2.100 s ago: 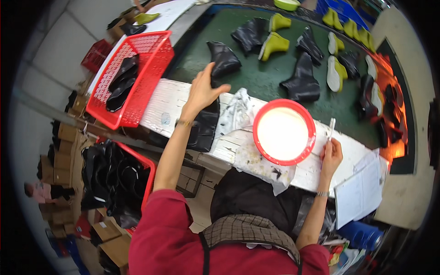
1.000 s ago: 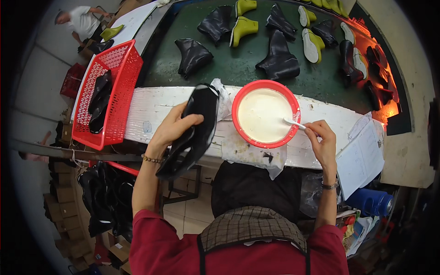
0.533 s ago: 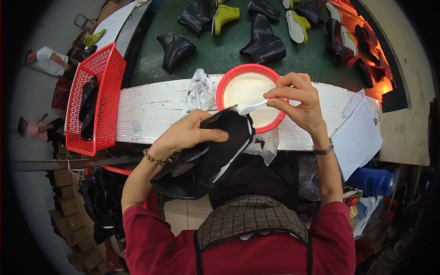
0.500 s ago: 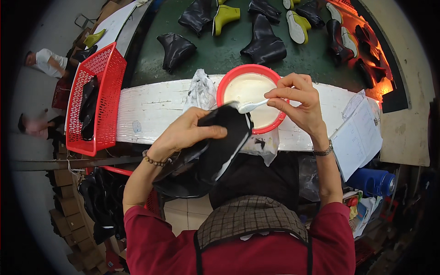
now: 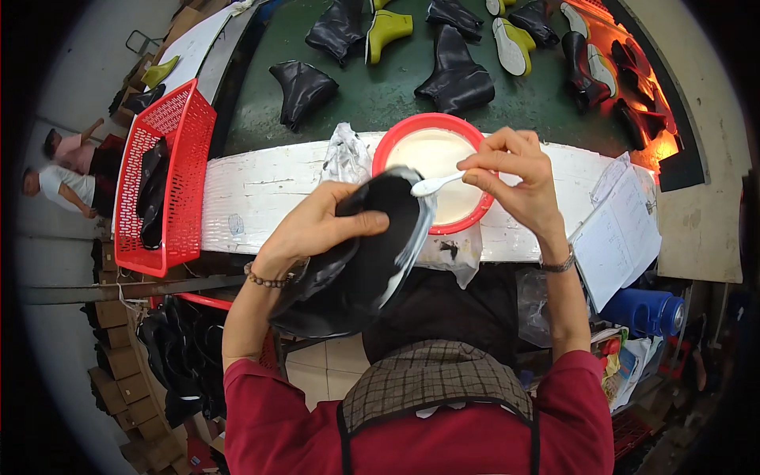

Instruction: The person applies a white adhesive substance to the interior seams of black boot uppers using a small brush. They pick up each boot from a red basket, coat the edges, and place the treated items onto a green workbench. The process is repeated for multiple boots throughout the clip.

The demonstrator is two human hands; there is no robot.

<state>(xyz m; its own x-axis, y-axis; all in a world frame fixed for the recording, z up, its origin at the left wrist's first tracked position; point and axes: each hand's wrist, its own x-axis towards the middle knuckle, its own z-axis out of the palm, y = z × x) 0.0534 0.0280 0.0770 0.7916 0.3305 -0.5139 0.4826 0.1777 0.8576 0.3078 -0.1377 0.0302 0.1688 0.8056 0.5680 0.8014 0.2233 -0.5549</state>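
My left hand grips a black boot upper, its underside turned up and the thumb lying on it. White wet paste runs along the boot's right edge and around its toe. Between the thumb and fingers of my right hand is a white toothbrush. Its head touches the pasted edge near the toe. Just behind, a red bowl of cream-white paste stands on the white bench, partly hidden by the boot and right hand.
Several black boots and yellow-green ones lie on the green belt, near a glowing orange heater at right. A red basket with black boots stands left. Papers and a blue flask are at right. Two people stand far left.
The boot has tilted so more of its pasted edge and toe show, and the white paste looks wider. The brush stays at the toe. People at far left have moved.
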